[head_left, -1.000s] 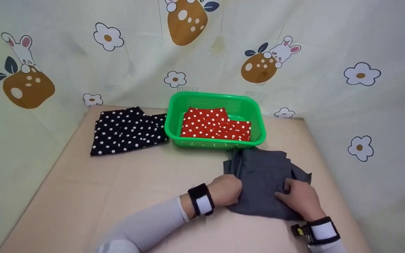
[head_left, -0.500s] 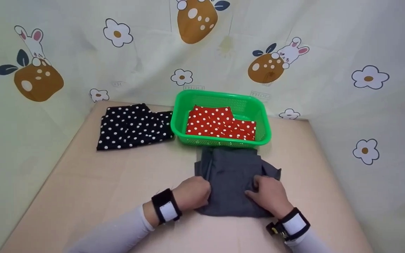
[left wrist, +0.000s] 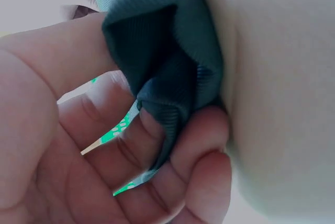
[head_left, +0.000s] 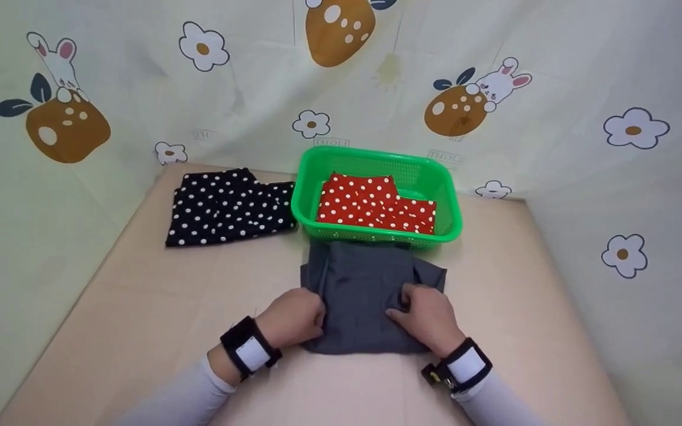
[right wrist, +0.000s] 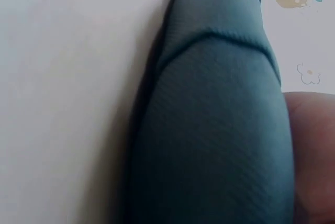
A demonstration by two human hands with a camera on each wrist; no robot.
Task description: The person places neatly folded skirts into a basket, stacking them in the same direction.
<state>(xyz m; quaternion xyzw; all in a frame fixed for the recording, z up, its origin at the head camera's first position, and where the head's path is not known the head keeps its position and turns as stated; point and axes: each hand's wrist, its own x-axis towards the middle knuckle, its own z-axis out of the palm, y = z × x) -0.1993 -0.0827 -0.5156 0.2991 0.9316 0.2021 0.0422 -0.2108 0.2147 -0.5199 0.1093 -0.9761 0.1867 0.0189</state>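
A folded dark grey cloth (head_left: 362, 296) lies on the table just in front of the green basket, its upper edge close against the basket. My left hand (head_left: 293, 316) grips its left edge; in the left wrist view the fingers (left wrist: 152, 187) curl round the folded layers of the cloth (left wrist: 167, 41). On the right side, my right hand (head_left: 430, 316) holds the cloth between thumb and fingers. The right wrist view is mostly filled by the cloth (right wrist: 214, 130), with only part of the right hand (right wrist: 316, 156) showing, so those fingertips are hidden there.
The green basket (head_left: 444, 234) holds a folded red polka-dot cloth (head_left: 359, 204). Left of it, a folded black polka-dot cloth (head_left: 228, 210) lies on the beige table (head_left: 157, 302). A printed curtain (head_left: 246, 83) hangs behind and at both sides.
Both hands have moved left together with the grey cloth, from right of centre to in front of the basket. The head view has shifted slightly.
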